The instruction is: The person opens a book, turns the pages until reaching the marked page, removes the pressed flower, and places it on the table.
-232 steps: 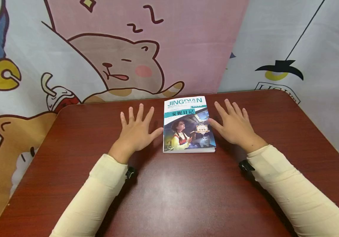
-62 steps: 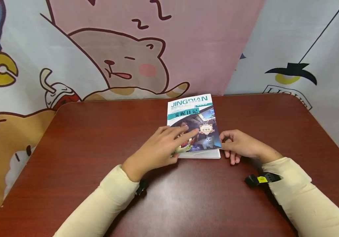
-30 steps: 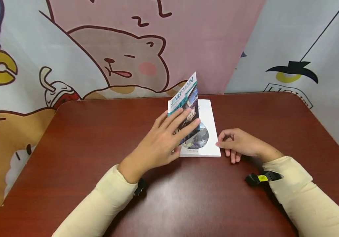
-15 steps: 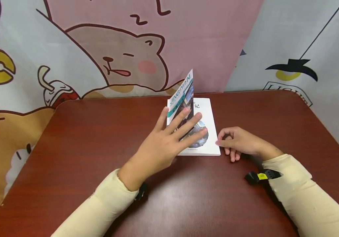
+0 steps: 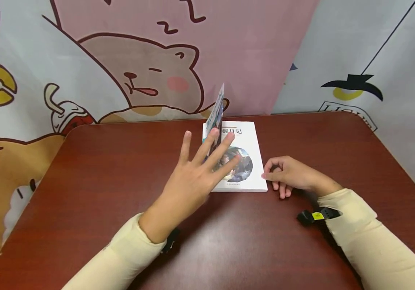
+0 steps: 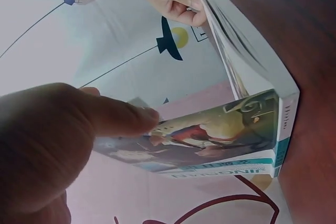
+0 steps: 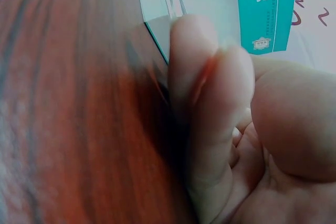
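A paperback book [image 5: 252, 161] lies on the table with its front cover [image 5: 216, 117] raised almost upright, baring a white title page with a round picture. My left hand [image 5: 189, 179] is at the cover, its fingers straight and spread. In the left wrist view the left thumb [image 6: 123, 118] lies against the illustrated outer side of the cover [image 6: 220, 127]; the other fingers are mostly hidden there. At the book's right edge, my right hand [image 5: 294, 174] pinches the lower corner with curled thumb and index finger. The right wrist view shows those fingertips [image 7: 223, 82] at the page edges, blurred.
The dark red wooden table [image 5: 251, 241] has rounded far corners. Behind it hangs a cloth [image 5: 251, 60] printed with cartoon animals. A black wrist strap [image 5: 318, 216] with a yellow label sits on the right wrist.
The book was closed at first, with both hands flat beside it. Since then the cover has swung up and leftward, still rising lately, while the left fingers spread. The right hand stays at the edge.
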`<state>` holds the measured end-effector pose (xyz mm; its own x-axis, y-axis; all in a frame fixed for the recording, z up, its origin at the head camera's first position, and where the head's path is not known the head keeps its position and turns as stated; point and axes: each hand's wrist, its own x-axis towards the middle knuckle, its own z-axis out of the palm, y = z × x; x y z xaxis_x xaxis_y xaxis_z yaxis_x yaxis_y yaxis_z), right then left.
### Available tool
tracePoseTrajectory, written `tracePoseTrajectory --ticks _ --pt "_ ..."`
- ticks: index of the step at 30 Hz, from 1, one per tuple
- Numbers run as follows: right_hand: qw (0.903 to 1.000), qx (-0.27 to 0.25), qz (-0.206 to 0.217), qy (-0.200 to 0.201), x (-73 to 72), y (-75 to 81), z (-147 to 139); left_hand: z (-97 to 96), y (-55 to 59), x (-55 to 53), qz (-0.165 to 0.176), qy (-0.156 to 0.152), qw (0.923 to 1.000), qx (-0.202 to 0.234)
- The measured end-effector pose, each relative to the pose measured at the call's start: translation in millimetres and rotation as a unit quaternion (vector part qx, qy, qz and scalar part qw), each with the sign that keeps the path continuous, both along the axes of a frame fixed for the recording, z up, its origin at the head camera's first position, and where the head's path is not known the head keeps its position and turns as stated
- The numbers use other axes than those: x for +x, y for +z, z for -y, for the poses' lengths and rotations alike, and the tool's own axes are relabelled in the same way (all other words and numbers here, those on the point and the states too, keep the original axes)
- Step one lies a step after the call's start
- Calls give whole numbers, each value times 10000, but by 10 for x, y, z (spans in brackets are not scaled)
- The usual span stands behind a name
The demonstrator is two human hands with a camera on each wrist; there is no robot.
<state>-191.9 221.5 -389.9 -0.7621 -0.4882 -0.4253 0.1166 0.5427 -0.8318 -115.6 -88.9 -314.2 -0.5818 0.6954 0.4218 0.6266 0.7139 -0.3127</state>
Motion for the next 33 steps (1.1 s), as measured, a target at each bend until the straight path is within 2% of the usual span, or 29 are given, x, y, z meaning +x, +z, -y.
tracePoseTrajectory --ticks 4,6,11,15,18,23,27,33 --pt "10000 23 -64 -17 0 -28 -2 22 1 19 -71 147 9998 99" --pt "10000 -7 -79 -47 -3 -32 -3 38 -6 17 -216 234 9993 178" --pt "9999 -44 93 -81 7 -58 5 106 -42 13 -481 476 9970 379" --pt "10000 -20 6 -90 13 -52 10 154 -18 12 -448 631 9955 540" --pt "9999 -53 -31 -102 13 -61 6 173 1 24 -424 765 9950 488" --pt "9999 -111 38 -111 14 -101 -9 201 28 45 -208 1213 9923 131" --pt "9999 -90 -44 -133 -8 -75 -7 226 62 24 -27 1485 9889 -62" --pt "9999 -93 6 -84 -10 -56 -7 274 25 -12 365 1451 9884 -244"
